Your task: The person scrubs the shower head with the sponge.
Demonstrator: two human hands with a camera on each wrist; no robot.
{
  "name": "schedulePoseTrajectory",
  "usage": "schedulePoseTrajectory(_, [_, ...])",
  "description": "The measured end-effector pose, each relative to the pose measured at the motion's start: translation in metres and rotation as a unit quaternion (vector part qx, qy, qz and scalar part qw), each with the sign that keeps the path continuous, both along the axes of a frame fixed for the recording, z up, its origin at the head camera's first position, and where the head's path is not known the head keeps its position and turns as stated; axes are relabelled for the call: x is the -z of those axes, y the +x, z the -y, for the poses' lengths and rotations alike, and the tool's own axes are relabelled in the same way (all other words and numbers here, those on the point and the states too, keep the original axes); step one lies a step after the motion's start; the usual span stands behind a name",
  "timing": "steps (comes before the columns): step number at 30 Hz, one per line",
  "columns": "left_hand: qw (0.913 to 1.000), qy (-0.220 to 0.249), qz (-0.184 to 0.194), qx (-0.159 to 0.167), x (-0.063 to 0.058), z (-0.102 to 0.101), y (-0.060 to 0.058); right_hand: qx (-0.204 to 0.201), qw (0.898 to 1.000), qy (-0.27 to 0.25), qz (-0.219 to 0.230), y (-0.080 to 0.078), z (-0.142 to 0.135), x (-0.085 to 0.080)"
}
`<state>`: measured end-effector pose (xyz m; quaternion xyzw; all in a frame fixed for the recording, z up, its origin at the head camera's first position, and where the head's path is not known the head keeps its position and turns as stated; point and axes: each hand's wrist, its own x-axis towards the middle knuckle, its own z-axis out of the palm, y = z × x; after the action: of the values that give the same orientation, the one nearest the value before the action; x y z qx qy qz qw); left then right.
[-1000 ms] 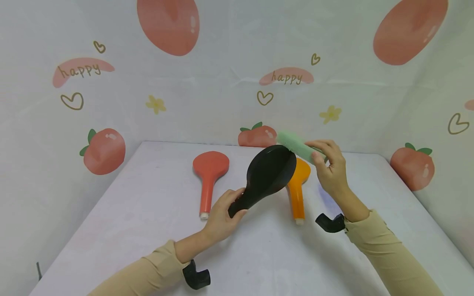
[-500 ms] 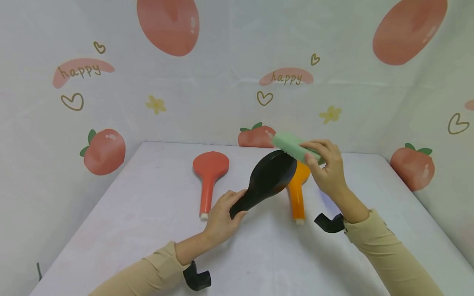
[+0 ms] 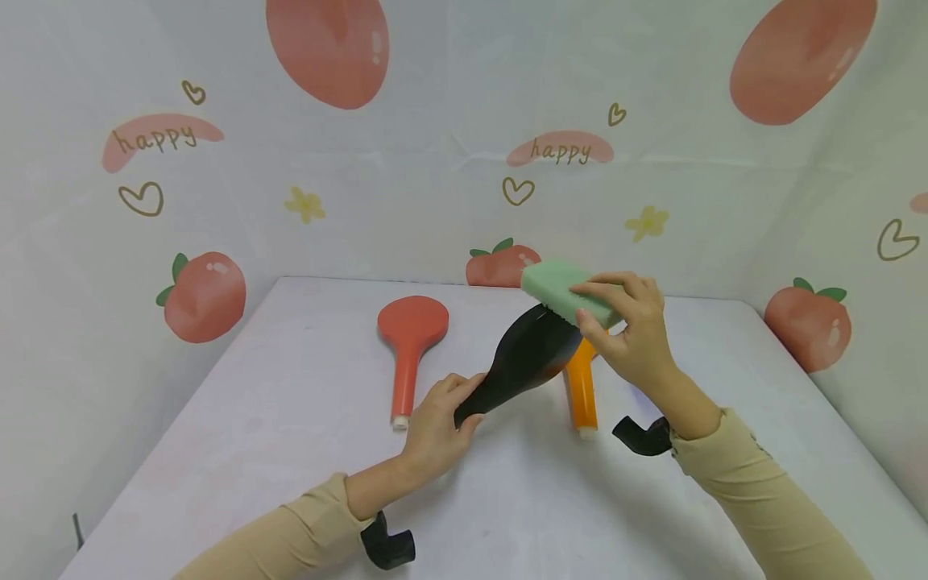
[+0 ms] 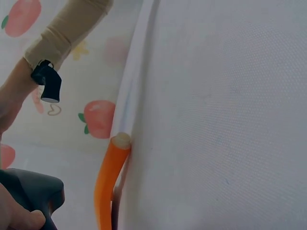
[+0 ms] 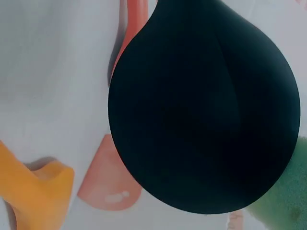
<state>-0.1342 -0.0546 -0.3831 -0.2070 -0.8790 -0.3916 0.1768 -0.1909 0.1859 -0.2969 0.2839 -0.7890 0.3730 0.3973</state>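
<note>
My left hand (image 3: 438, 423) grips the handle of a black hand shower head (image 3: 529, 350), holding it tilted up above the table. Pinched in my right hand (image 3: 631, 334) is a pale green sponge (image 3: 551, 286), which lies over the far rim of the black head. In the right wrist view the broad round black head (image 5: 206, 110) fills the middle, with the sponge (image 5: 285, 196) partly hidden behind it. A thumb of the left hand (image 4: 17, 215) shows at the left wrist view's corner.
A red shower head (image 3: 412, 338) lies on the white table (image 3: 304, 403) left of centre. An orange one (image 3: 580, 391) lies to the right, its head partly covered by the sponge and right hand. Behind stands a fruit-patterned backdrop (image 3: 420, 201).
The right hand has moved left and slightly inward with the sponge, which covers more of the black head's far end. The black shower head has tipped and sunk a little.
</note>
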Motion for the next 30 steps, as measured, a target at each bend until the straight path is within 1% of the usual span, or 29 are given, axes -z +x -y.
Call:
schedulePoseTrajectory(2, [1.0000,-0.003,0.002,-0.002,-0.001,0.000,0.000,0.006,1.000,0.000,0.005,0.000,-0.001,0.000])
schedulePoseTrajectory(4, [1.0000,-0.005,0.001,-0.003,-0.001,0.000,0.000,0.004,1.000,0.010,-0.002,0.000,0.001,0.001])
schedulePoseTrajectory(7, [0.9999,-0.010,0.001,-0.001,-0.001,0.000,0.001,-0.008,0.999,0.038,-0.032,0.002,0.006,0.004])
schedulePoseTrajectory(10, [0.9999,-0.017,-0.002,-0.001,-0.001,0.000,0.002,-0.020,0.995,0.066,-0.070,0.004,0.013,0.005])
schedulePoseTrajectory(13, [0.9997,-0.022,-0.006,-0.004,-0.001,-0.001,0.003,-0.019,0.994,0.071,-0.087,0.005,0.016,0.004])
schedulePoseTrajectory(16, [0.9996,-0.025,-0.009,-0.007,-0.001,-0.001,0.003,-0.014,0.994,0.066,-0.090,0.006,0.016,0.003])
schedulePoseTrajectory(18, [0.9996,-0.027,-0.010,-0.009,-0.001,-0.001,0.004,-0.015,0.993,0.074,-0.096,0.007,0.017,0.004])
schedulePoseTrajectory(20, [0.9995,-0.028,-0.011,-0.008,-0.002,-0.001,0.003,-0.022,0.989,0.094,-0.108,0.009,0.019,0.007])
schedulePoseTrajectory(25, [0.9991,-0.039,-0.019,-0.005,-0.002,-0.001,0.003,-0.038,0.973,0.163,-0.158,0.014,0.027,0.015])
schedulePoseTrajectory(27, [0.9989,-0.041,-0.020,-0.004,-0.002,-0.001,0.003,-0.030,0.969,0.175,-0.171,0.014,0.028,0.015])
schedulePoseTrajectory(30, [0.9991,-0.040,-0.016,-0.004,-0.002,-0.001,0.003,-0.015,0.968,0.177,-0.178,0.013,0.029,0.014])
